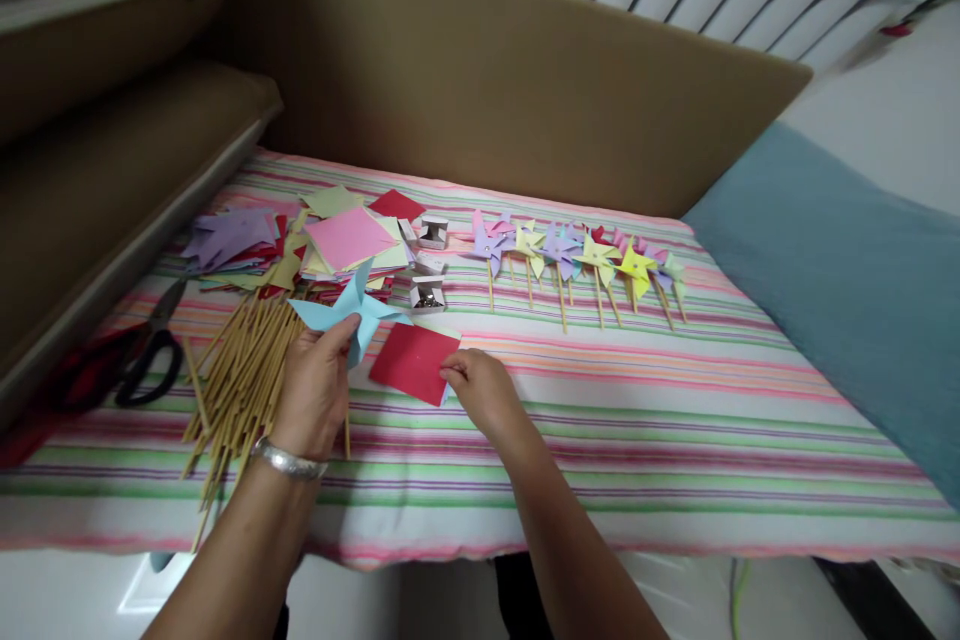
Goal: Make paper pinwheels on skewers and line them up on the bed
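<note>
My left hand, with a silver bangle at the wrist, pinches a light blue paper pinwheel above the cloth. Its pointed blades spread out from the centre. My right hand is over the right edge of a red paper square, thumb and fingertips pressed together. Whether they grip the paper or some small thing, I cannot make out. Other sheets peek out from under the red square. Beneath my left hand lies a bundle of thin wooden sticks.
Stacked coloured paper and purple cut paper lie at the back left. Small boxes stand beside them, one with metal bits. Finished pinwheels line the back right. Black-handled scissors rest at left, by brown cushions.
</note>
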Demonstrator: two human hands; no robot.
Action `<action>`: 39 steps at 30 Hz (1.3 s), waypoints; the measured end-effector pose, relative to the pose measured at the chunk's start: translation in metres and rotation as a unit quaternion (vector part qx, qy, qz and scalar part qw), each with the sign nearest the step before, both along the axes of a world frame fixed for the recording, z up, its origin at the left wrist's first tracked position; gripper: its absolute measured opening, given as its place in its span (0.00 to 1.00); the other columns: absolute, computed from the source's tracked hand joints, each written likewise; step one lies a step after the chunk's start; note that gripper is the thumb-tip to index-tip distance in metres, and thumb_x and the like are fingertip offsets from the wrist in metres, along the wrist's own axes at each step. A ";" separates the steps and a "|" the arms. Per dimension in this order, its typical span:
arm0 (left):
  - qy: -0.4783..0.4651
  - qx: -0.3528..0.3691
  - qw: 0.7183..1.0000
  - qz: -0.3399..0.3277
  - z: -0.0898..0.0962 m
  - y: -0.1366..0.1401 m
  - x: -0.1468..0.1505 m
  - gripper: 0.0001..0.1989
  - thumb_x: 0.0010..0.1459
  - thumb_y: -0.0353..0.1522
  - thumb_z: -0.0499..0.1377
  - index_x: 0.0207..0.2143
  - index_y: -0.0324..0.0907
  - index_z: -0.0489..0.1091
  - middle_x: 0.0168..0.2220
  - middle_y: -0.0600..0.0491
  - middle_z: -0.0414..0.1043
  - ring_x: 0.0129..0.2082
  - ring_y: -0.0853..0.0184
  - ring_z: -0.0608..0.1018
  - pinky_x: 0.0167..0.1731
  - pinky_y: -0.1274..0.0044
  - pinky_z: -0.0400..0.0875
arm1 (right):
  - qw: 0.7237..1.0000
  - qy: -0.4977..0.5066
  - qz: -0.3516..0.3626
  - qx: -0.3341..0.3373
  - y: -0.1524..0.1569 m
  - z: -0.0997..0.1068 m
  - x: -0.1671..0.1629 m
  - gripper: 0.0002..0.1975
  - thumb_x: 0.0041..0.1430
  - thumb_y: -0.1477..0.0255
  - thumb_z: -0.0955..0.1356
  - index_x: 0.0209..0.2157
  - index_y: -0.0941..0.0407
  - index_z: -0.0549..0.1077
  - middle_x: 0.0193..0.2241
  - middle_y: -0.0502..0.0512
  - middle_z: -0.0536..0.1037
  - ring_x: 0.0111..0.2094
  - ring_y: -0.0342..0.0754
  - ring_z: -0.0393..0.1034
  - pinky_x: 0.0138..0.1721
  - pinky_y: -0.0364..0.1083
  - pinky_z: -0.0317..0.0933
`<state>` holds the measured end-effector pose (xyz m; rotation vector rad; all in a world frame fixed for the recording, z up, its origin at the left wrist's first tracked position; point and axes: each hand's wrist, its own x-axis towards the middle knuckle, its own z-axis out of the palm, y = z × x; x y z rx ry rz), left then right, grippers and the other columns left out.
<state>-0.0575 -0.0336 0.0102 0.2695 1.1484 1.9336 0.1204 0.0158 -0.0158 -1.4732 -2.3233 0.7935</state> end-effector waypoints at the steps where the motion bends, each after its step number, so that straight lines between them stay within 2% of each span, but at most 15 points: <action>1: -0.001 -0.005 1.000 -0.002 0.000 0.000 0.000 0.10 0.37 0.29 0.67 0.26 0.41 0.72 0.26 0.59 0.75 0.27 0.73 0.74 0.34 0.78 0.67 | 1.000 -0.006 0.000 0.004 0.000 0.000 -0.001 0.07 0.53 0.74 0.65 0.26 0.54 0.75 0.26 0.51 0.76 0.30 0.45 0.68 0.30 0.42 0.55; 7: 0.005 -0.027 0.999 -0.021 -0.003 0.000 0.003 0.10 0.35 0.29 0.68 0.24 0.39 0.72 0.24 0.57 0.75 0.25 0.73 0.74 0.30 0.80 0.67 | 1.000 -0.028 0.002 0.003 0.000 -0.002 -0.003 0.08 0.50 0.79 0.64 0.26 0.55 0.74 0.29 0.53 0.76 0.32 0.45 0.68 0.33 0.42 0.56; 10: -0.003 -0.045 0.998 -0.045 -0.007 -0.001 0.004 0.12 0.34 0.30 0.69 0.26 0.38 0.73 0.25 0.54 0.76 0.25 0.70 0.75 0.30 0.78 0.67 | 1.000 -0.020 0.014 0.000 0.002 -0.004 -0.002 0.09 0.50 0.80 0.63 0.25 0.55 0.73 0.28 0.53 0.75 0.31 0.46 0.68 0.33 0.42 0.56; 13: -0.009 -0.047 0.997 -0.059 -0.009 -0.001 0.006 0.15 0.33 0.31 0.69 0.27 0.37 0.74 0.28 0.52 0.77 0.26 0.69 0.76 0.31 0.77 0.68 | 0.999 0.028 0.018 -0.010 0.006 -0.006 0.001 0.08 0.49 0.79 0.63 0.23 0.54 0.71 0.25 0.51 0.73 0.30 0.46 0.67 0.32 0.43 0.57; 16: -0.014 -0.044 0.997 -0.067 -0.010 -0.002 0.008 0.14 0.33 0.31 0.69 0.27 0.38 0.74 0.28 0.52 0.78 0.28 0.69 0.76 0.33 0.77 0.68 | 0.991 0.129 -0.016 -0.042 0.010 0.001 0.006 0.06 0.50 0.75 0.63 0.24 0.54 0.70 0.24 0.49 0.73 0.28 0.46 0.67 0.31 0.44 0.59; 18: -0.017 -0.045 0.997 -0.068 -0.011 -0.001 0.010 0.13 0.33 0.31 0.69 0.27 0.38 0.75 0.27 0.53 0.78 0.27 0.69 0.76 0.33 0.78 0.68 | 0.976 0.210 -0.035 -0.051 0.008 0.012 0.006 0.04 0.51 0.72 0.64 0.26 0.54 0.71 0.28 0.51 0.74 0.31 0.47 0.68 0.33 0.45 0.61; 20: -0.016 -0.046 0.997 -0.065 -0.012 0.000 0.013 0.14 0.33 0.31 0.69 0.27 0.38 0.74 0.26 0.53 0.77 0.27 0.70 0.76 0.33 0.78 0.67 | 0.961 0.272 -0.032 -0.030 0.003 0.026 0.004 0.04 0.51 0.71 0.65 0.27 0.54 0.72 0.38 0.55 0.75 0.40 0.49 0.69 0.41 0.47 0.61; 23: 0.003 -0.050 0.996 -0.068 -0.014 0.002 0.022 0.14 0.35 0.31 0.69 0.29 0.39 0.74 0.27 0.53 0.77 0.27 0.69 0.76 0.33 0.77 0.67 | 0.951 0.307 -0.023 0.001 -0.007 0.041 -0.004 0.04 0.51 0.72 0.66 0.27 0.53 0.73 0.55 0.54 0.66 0.56 0.52 0.57 0.54 0.52 0.52; 25: 0.026 -0.055 0.995 -0.079 -0.015 0.003 0.029 0.14 0.37 0.32 0.68 0.31 0.38 0.75 0.27 0.53 0.77 0.28 0.68 0.76 0.32 0.77 0.66 | 0.948 0.316 -0.021 -0.004 -0.012 0.043 -0.010 0.04 0.51 0.72 0.66 0.27 0.53 0.74 0.59 0.52 0.59 0.60 0.53 0.51 0.58 0.54 0.46; 31: 0.054 -0.041 0.990 -0.123 -0.011 0.002 0.045 0.12 0.39 0.32 0.67 0.30 0.38 0.75 0.28 0.53 0.77 0.26 0.69 0.75 0.31 0.78 0.67 | 0.951 0.307 -0.026 -0.015 -0.012 0.035 -0.014 0.04 0.50 0.73 0.67 0.26 0.53 0.74 0.62 0.50 0.55 0.63 0.53 0.44 0.60 0.54 0.39; 39: 0.049 -0.031 0.986 -0.153 -0.009 0.000 0.047 0.08 0.39 0.31 0.67 0.27 0.40 0.76 0.25 0.54 0.77 0.23 0.71 0.74 0.29 0.78 0.67 | 0.954 0.296 -0.046 -0.034 -0.009 0.035 -0.013 0.04 0.50 0.74 0.66 0.26 0.54 0.74 0.61 0.53 0.56 0.62 0.52 0.48 0.59 0.54 0.43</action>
